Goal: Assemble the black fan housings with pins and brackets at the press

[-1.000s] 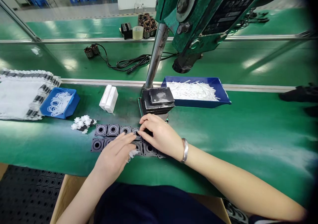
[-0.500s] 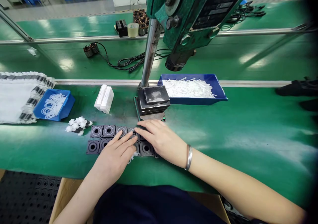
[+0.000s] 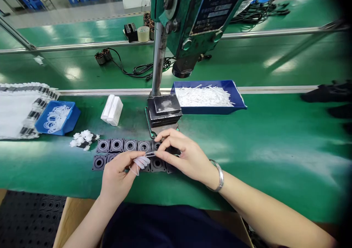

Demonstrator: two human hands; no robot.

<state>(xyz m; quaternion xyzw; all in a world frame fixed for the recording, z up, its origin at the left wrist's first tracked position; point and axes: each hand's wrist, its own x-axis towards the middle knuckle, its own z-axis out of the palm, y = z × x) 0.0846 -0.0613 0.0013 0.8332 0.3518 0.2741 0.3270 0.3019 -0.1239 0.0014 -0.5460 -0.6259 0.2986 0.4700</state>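
My left hand (image 3: pixel 121 172) is closed on a bunch of thin white rings (image 3: pixel 142 162), held between thumb and fingers. The thumb and forefinger of my right hand (image 3: pixel 184 153) pinch one ring (image 3: pixel 150 154), which stretches across the short gap from the bunch. Both hands are just above two rows of square black parts (image 3: pixel 117 145) with round center holes. White rings show on several parts of the back row. My hands cover some of the front row and the right end of the back row.
Behind the parts stands a green press (image 3: pixel 176 31) over a black block (image 3: pixel 166 105). A blue tray (image 3: pixel 214 110) of white strips sits right of it. Leftward are a blue bin (image 3: pixel 72 119) of rings, white blocks (image 3: pixel 112 110), small white-and-black pieces (image 3: pixel 84 139) and stacked white sheets (image 3: pixel 16 112).
Both hands were spread flat over the black parts; now they have lifted and closed. The bunch of white rings is now visible in my left hand, one ring pinched by the right.
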